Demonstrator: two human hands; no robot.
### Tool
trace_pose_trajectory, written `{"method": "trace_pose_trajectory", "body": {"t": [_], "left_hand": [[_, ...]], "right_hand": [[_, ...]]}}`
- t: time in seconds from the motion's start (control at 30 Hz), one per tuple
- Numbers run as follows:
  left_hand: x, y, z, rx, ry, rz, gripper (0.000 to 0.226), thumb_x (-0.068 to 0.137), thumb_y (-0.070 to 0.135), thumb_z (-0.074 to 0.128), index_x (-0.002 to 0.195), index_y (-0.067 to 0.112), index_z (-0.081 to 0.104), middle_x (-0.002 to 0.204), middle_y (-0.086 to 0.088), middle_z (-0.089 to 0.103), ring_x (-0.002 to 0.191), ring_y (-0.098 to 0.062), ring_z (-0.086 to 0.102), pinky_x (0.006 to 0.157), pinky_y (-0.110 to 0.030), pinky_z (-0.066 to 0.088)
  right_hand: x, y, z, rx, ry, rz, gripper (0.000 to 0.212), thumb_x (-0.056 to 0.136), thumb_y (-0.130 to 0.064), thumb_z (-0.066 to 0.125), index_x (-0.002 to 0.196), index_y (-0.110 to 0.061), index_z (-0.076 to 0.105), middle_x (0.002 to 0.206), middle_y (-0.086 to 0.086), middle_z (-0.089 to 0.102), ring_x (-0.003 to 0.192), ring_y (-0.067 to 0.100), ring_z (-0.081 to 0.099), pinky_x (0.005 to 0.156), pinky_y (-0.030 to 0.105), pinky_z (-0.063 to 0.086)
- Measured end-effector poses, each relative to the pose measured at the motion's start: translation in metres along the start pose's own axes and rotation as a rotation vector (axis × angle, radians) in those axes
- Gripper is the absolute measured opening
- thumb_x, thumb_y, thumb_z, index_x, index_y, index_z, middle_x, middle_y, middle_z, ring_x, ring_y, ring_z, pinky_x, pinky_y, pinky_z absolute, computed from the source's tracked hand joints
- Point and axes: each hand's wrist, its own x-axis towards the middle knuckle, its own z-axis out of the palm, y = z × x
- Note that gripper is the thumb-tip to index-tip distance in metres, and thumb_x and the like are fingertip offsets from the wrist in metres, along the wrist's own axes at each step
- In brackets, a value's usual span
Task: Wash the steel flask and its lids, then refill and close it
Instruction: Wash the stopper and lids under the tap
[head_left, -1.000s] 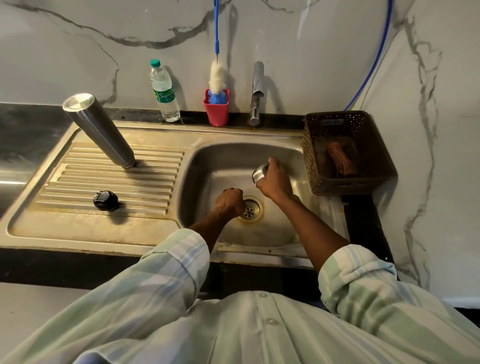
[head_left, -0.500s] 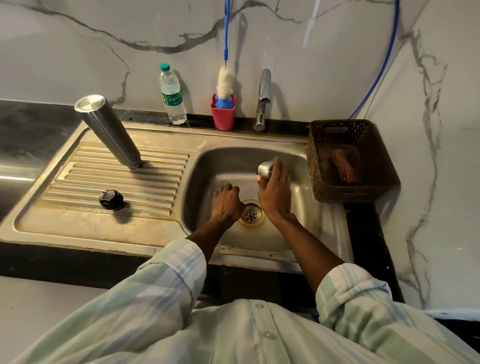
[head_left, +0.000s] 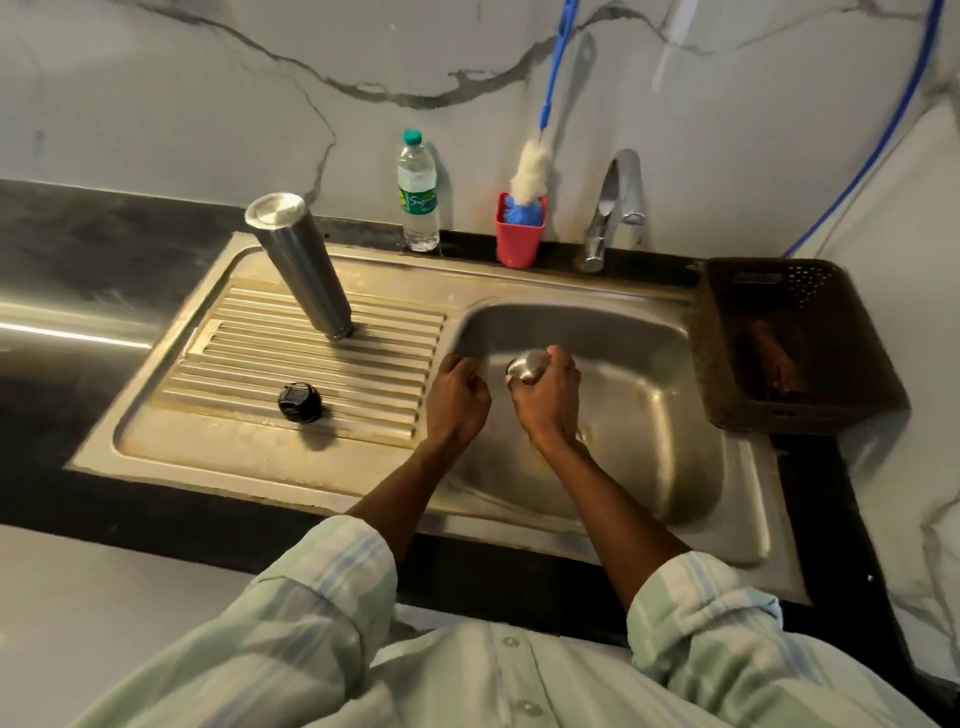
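Closest in, two striped sleeves reach over the sink. The right hand is above the bowl with its fingers wrapped tight around a shiny steel cap, one of the flask's lids. The left hand is just beside it at the bowl's left edge, fingers curled in a loose fist, and it holds nothing that can be seen. No water is running from the tap, so the cap looks ready to be set down to drain. To do this well, keep a firm grip, because wet steel is slippery, and put the cap open side down on the ribbed tray so the water runs out. A bit farther, the black lid sits on that tray. Behind it the steel flask stands upside down on the ribs, well apart from the hands. At the back are one water bottle, one red cup with one brush in it, and one brown basket on the right. So: one flask, two lids.
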Motion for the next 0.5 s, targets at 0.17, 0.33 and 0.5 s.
{"method": "trace_pose_trajectory", "body": {"t": [0.17,0.33,0.5], "left_hand": [[0.024,-0.051,-0.068,-0.115,0.132,0.001,0.024,0.085,0.001,0.058,0.099,0.009,0.075,0.109,-0.007,0.066,0.09,-0.023,0.064,0.077,-0.027,0.046],[0.053,-0.119,-0.129,-0.136,0.22,-0.015,0.018,0.083,0.0,0.06,0.093,0.003,0.075,0.101,-0.011,0.067,0.081,-0.024,0.063,0.074,-0.023,0.044],[0.075,-0.152,-0.17,-0.252,0.193,-0.11,0.019,0.082,0.0,0.06,0.088,0.008,0.076,0.094,-0.004,0.068,0.077,-0.015,0.061,0.075,-0.024,0.047]], "right_hand": [[-0.022,-0.065,0.056,0.15,-0.011,-0.076,0.055,0.076,-0.02,0.077,0.125,-0.01,0.055,0.126,0.013,0.053,0.114,0.029,0.052,0.09,0.027,0.04],[-0.042,-0.113,0.124,0.146,-0.08,-0.181,0.056,0.076,-0.031,0.077,0.123,-0.014,0.052,0.118,0.008,0.059,0.104,0.025,0.056,0.086,0.037,0.051],[-0.053,-0.141,0.174,0.147,-0.083,-0.181,0.046,0.077,-0.036,0.075,0.111,-0.015,0.053,0.107,0.005,0.061,0.095,0.024,0.057,0.077,0.04,0.052]]}}
